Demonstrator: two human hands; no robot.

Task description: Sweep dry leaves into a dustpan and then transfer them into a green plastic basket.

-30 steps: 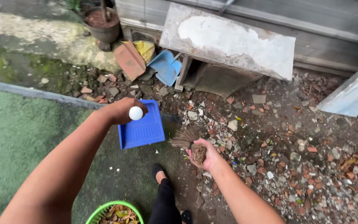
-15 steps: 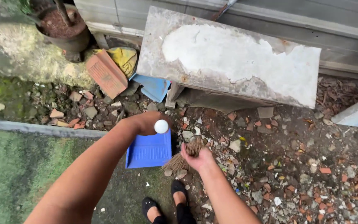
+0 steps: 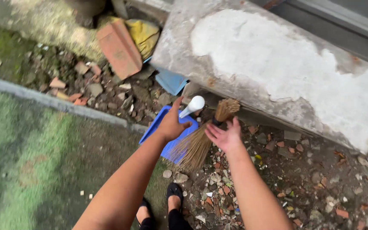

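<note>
Both hands engaged — left hand point(image 3: 172, 124) gripped dustpan point(image 3: 167, 136) by white handle point(image 3: 192, 106), right hand point(image 3: 224, 136) loosely clasped broom point(image 3: 199, 140) against pan. Advised: pan lip flat — short strokes.

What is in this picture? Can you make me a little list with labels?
place: outdoors, ground strewn with rubble and brick bits
left hand: grip on the white handle of a blue dustpan
right hand: holds a small stick broom, bristles pointing down towards the dustpan
above the hands: grey slab with patchy white coating
far left: red brick, yellow bag
below: feet in black shoes
</note>
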